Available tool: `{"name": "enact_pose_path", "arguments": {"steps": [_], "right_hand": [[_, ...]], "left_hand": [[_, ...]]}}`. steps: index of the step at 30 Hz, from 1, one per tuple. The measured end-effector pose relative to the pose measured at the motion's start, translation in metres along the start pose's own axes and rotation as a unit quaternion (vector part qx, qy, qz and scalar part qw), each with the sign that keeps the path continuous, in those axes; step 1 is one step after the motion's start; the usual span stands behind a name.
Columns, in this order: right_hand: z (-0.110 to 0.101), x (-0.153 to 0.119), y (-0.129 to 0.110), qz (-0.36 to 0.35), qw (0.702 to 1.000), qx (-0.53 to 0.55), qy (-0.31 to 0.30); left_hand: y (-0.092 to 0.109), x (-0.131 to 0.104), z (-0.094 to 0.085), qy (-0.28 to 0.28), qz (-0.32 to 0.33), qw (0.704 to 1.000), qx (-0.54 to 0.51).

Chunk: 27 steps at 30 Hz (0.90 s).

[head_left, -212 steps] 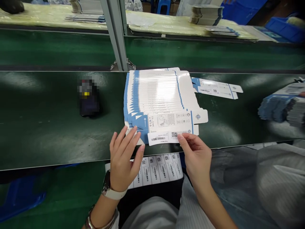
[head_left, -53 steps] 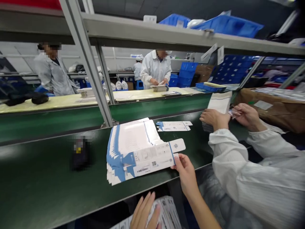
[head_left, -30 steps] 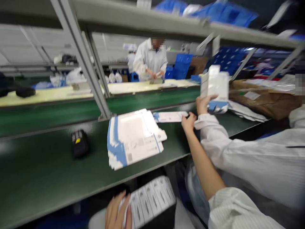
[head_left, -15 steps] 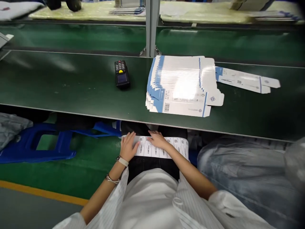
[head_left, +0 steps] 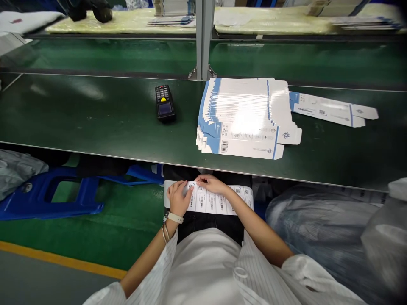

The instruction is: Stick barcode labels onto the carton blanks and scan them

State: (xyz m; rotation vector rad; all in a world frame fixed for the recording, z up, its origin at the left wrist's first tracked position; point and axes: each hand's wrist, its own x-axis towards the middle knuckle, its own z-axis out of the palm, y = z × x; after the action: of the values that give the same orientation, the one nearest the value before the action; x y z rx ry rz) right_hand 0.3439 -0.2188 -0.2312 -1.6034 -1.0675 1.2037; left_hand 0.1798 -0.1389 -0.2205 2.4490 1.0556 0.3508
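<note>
A white sheet of printed labels [head_left: 216, 202] lies across my lap, below the table's front edge. My left hand [head_left: 179, 198] rests on its left part, thumb apart from the fingers, palm down. Near the sheet's upper edge is my right hand [head_left: 211, 184], with its thumb and fingertips pinched together; whether a label is between them is too small to tell. Beyond them on the green table sits a fanned stack of flat white and blue cartons [head_left: 244, 118]. A black handheld scanner [head_left: 165, 103] lies left of that stack.
One flat carton [head_left: 330, 110] lies right of the stack. A grey post [head_left: 202, 42] rises behind the table [head_left: 95, 123]. Blue stools [head_left: 66, 207] stand at the lower left. Clear plastic bags [head_left: 311, 220] bulge at the right.
My left hand has shifted slightly right, its fingers more bent. My right hand's fingers have drawn together from a flatter spread. The view has shifted a little.
</note>
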Motion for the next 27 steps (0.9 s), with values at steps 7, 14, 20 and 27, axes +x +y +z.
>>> {"name": "enact_pose_path", "arguments": {"steps": [7,14,20,27], "right_hand": [[-0.005,-0.003,-0.01,-0.01,1.0,0.022,-0.014],[0.003,0.013,-0.014,0.041,0.997,0.051,-0.049],[0.002,0.018,-0.013,0.051,0.994,0.063,-0.068],[-0.007,0.016,-0.021,0.047,0.97,0.071,-0.23]], "left_hand": [[0.01,0.003,-0.001,0.027,0.009,0.999,-0.042],[0.01,0.001,0.002,0.124,0.081,0.989,-0.024],[0.021,-0.008,-0.011,0.134,0.172,0.976,-0.019],[0.022,-0.013,-0.02,0.118,0.198,0.972,-0.034]]}}
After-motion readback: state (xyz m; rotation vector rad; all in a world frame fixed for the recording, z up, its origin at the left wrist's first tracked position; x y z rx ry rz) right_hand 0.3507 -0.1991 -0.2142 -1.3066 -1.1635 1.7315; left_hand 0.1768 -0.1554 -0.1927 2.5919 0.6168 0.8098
